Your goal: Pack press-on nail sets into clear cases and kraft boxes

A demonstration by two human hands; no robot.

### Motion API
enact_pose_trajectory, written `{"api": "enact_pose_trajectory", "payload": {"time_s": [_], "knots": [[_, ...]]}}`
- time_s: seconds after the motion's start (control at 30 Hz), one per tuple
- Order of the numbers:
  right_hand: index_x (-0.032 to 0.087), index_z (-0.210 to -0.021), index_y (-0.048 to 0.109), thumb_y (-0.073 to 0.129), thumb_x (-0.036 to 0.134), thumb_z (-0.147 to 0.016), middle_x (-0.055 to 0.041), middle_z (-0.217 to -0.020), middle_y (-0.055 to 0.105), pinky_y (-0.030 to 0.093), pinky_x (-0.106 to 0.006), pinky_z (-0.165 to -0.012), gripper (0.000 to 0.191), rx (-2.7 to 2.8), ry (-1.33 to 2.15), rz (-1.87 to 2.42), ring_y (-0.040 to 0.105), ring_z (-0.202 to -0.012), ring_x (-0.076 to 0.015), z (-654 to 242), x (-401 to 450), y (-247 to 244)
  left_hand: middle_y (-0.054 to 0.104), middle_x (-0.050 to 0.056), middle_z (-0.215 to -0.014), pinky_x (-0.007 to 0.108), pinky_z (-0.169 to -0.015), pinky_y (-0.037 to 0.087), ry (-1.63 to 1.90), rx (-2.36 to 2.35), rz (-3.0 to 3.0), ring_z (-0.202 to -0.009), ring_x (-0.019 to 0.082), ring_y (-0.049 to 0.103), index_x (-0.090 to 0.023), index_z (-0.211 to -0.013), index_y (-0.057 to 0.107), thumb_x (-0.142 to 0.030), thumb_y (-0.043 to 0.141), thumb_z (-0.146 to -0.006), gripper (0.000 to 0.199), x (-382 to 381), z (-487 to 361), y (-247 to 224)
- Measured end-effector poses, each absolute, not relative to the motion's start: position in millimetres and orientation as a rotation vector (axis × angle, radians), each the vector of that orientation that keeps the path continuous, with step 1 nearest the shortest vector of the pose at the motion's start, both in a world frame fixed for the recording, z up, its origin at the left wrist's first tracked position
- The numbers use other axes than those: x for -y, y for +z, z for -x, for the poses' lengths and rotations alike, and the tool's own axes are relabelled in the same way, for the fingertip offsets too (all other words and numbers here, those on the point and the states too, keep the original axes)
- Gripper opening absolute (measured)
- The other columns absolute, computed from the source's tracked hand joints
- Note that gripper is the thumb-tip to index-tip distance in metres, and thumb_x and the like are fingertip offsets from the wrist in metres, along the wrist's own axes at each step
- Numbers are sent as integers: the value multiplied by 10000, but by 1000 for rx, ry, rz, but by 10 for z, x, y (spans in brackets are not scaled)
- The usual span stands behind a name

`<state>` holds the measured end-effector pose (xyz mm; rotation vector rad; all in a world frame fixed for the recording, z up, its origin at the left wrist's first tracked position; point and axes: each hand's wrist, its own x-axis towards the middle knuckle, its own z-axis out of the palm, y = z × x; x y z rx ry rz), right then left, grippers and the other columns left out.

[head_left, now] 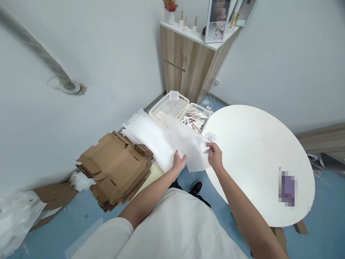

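Observation:
My right hand (215, 155) pinches the near right edge of a thin, see-through white sheet (192, 149). That sheet slopes from the stack toward the round table, above the gap between them. At the right edge of a stack of white sheets (152, 138) is my left hand (179, 162), its thumb and forefinger spread apart. The other left fingers are partly hidden, and whether they touch the stack is unclear. Left of the sheets lies a pile of flat brown cardboard box blanks (118, 167). A small clear packet with print (210, 137) lies on the table edge beyond my right hand.
The round white table (253, 144) stands to the right, with a blurred purple item (288, 189) on it. Two white baskets hold clear bags (172, 106) and printed cards (194, 119). Behind them is a wooden cabinet (185, 61). Cables (212, 102) lie on the floor.

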<state>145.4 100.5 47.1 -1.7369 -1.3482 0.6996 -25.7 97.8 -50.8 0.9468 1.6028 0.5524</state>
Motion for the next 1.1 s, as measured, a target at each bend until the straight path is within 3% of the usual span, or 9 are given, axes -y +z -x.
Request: {"api": "enact_pose_trajectory", "payload": {"time_s": [0.1,0.2,0.3,0.5,0.67,0.87,1.0,1.1], "knots": [[189,-1027,531,298,247,-796,-20,-704,611,368,-249,-489,333,1235,789,1805,443,-451,-103,-1768,-827,435,409,155,-1300,317,-880,408,605,-1509,-856,-1124,230,474,-161,-1253,340,-444,512,-765,590,-932,0,-446],[193,-1041,551,322,254,-781,-15,-679,600,346,-243,-459,352,1195,822,1823,408,-439,-99,-2053,-637,396,595,124,-1061,296,-760,468,687,-1407,-835,-936,206,584,-149,-1065,506,-359,552,-750,381,-853,-275,-351],[194,-1029,570,352,265,-767,-35,-765,617,372,-257,-487,348,1131,774,1825,461,-493,-107,-2361,-412,347,630,91,-934,268,-677,483,766,-1363,-901,-781,161,609,-149,-1005,527,-244,551,-743,279,-760,-555,-274],[189,-1054,559,398,295,-767,-82,-1000,604,450,-299,-624,345,927,661,1812,577,-804,-172,-3058,300,145,586,31,-853,230,-600,467,673,-1284,-1256,-548,72,551,-178,-1105,468,-189,507,-751,355,-581,-1190,-276],[180,-1073,557,419,327,-767,-113,-1131,532,465,-343,-731,367,815,506,1924,522,-974,-208,-3377,1049,-222,585,10,-798,234,-653,450,388,-1188,-1531,-616,98,561,-185,-1111,480,-190,502,-754,359,-387,-1663,-338],[163,-1177,474,403,327,-763,-125,-1150,485,490,-359,-738,451,738,653,2043,532,-894,-203,-3541,1449,-559,600,44,-816,290,-741,428,96,-1310,-1649,-792,187,565,-177,-978,548,-185,568,-695,283,-266,-1955,-424],[171,-1215,434,377,293,-765,-105,-1149,476,445,-378,-835,470,823,670,2131,526,-932,-206,-3724,1413,-573,579,67,-929,291,-773,416,59,-1340,-1680,-881,199,551,-165,-1095,485,-198,565,-698,406,-275,-2085,-424],[183,-1263,374,418,292,-749,-116,-1261,392,369,-411,-917,528,929,625,2305,421,-1119,-254,-3788,1391,-537,534,102,-1085,305,-850,387,49,-1358,-1789,-1004,210,514,-154,-1234,360,-184,545,-710,557,-234,-2119,-396]]}}
